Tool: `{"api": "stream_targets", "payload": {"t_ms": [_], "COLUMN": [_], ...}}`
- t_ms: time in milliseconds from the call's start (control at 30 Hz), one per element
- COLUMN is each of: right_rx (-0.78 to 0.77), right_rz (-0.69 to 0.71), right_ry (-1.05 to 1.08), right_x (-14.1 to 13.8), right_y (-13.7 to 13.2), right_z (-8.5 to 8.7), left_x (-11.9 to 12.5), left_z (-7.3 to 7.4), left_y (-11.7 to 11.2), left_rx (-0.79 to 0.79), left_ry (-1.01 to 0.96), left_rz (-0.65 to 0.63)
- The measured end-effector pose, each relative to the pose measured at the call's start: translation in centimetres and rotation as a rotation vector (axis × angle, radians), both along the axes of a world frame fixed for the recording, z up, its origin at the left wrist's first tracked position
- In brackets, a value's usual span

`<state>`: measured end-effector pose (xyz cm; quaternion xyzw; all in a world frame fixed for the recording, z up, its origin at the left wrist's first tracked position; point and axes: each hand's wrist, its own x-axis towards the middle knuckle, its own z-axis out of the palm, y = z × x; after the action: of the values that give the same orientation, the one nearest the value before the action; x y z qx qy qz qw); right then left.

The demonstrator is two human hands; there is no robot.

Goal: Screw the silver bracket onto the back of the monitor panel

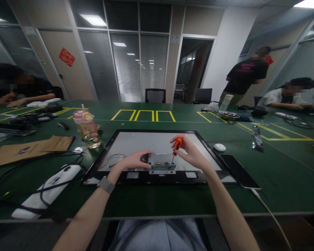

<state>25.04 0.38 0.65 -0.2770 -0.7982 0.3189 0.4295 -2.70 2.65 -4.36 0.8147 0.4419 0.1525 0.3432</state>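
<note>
A flat display panel (128, 143) with a black frame lies on the green table in front of me. On its near part sits a metal bracket (162, 171) with connector ports along it. My left hand (136, 160) grips the bracket's left end between thumb and fingers. In my right hand (187, 150) is an orange and black screwdriver (177, 144), held upright and slightly tilted. Its thin shaft points down, and the tip meets the right part of the bracket. The screw under the tip is too small to make out.
Left of the panel are a pink-lidded cup (86, 127), a brown paper bag (28, 151) and a white power strip (48, 191) with black cables. To the right lie a white earbud case (219, 147) and a plugged-in phone (239, 170). Other people are around the table.
</note>
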Motion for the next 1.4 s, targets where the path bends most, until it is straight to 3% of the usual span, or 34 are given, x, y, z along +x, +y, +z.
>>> {"api": "stream_targets", "payload": {"t_ms": [267,600,833,1233,1400], "right_rx": [0.025,-0.012,-0.033,-0.053,-0.054], "right_rz": [-0.073,0.018,-0.098,0.078,-0.011], "right_ry": [-0.043,0.020,-0.032,-0.057,-0.082], "right_x": [0.12,0.36,0.03,0.17,0.23], "right_y": [0.18,0.11,0.36,-0.56,-0.36], "right_z": [-0.13,0.08,-0.07,0.44,0.44], "left_x": [-0.04,0.05,0.07,0.00,-0.05], "left_z": [0.12,0.23,0.23,0.30,0.12], "left_y": [-0.06,-0.16,-0.10,-0.12,-0.01], "left_rx": [-0.022,-0.013,0.007,-0.001,0.000], "left_ry": [0.002,0.013,0.008,0.002,0.015], "left_rz": [0.014,0.015,0.005,0.001,-0.003]}}
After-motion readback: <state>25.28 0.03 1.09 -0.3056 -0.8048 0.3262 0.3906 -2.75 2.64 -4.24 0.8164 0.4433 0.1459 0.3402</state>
